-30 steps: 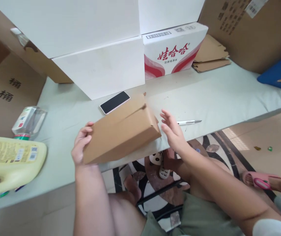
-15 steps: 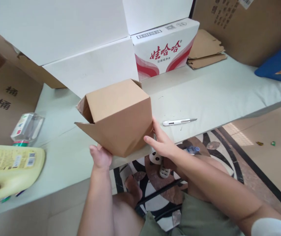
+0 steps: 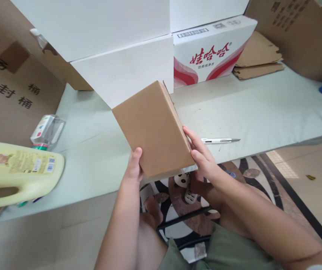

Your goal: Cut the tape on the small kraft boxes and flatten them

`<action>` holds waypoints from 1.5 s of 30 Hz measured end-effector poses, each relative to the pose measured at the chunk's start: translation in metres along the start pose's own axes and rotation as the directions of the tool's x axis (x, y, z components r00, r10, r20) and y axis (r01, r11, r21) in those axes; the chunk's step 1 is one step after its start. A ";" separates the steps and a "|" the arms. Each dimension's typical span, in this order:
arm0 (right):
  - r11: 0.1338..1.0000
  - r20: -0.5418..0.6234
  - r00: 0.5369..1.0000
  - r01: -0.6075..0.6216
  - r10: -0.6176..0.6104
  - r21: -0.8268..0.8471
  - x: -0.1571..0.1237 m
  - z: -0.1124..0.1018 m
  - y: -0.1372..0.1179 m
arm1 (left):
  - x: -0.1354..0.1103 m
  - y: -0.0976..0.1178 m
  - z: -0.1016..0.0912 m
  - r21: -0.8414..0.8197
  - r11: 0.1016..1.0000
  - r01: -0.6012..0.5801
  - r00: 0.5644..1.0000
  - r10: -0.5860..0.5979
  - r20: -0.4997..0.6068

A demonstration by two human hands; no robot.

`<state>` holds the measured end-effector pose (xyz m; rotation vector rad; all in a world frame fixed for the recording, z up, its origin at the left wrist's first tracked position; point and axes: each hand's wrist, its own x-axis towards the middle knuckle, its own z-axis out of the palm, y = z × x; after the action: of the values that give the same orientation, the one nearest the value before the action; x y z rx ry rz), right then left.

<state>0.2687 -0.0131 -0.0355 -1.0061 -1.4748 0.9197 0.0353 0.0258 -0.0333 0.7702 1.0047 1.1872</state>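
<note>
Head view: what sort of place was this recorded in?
Probably an indoor room in a home or small shop; which one, I cannot tell. The tiled floor, the cloth-covered table and the white cartons stacked on it suggest that.

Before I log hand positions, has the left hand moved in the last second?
Yes: the left hand has moved to the right, farther from the green-capped bottle.
</note>
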 end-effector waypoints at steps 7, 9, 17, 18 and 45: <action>0.995 -0.192 0.978 0.092 -0.083 0.035 -0.001 -0.003 0.006 | 0.003 0.007 0.000 -0.014 0.984 0.180 0.984 -0.180 0.005; 0.986 -0.242 0.956 0.164 -0.165 -0.023 0.000 -0.004 0.006 | 0.002 0.008 0.002 -0.034 0.976 0.216 0.976 -0.215 0.013; 0.938 -0.144 0.939 0.282 -0.313 -0.200 0.001 -0.008 -0.006 | 0.002 0.003 0.009 -0.005 0.971 0.238 0.969 -0.237 0.069; 0.929 -0.124 0.937 0.293 -0.326 -0.228 0.001 -0.009 -0.006 | 0.002 0.002 0.008 0.047 0.967 0.251 0.967 -0.253 0.035; 0.324 -0.207 0.852 -0.392 0.481 -0.861 0.015 -0.036 0.003 | -0.003 -0.001 0.017 0.487 0.353 -0.799 0.522 0.809 0.270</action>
<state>0.3040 0.0033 -0.0288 -2.2929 -1.8229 0.4675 0.0509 0.0235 -0.0269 1.9214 1.0064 1.7557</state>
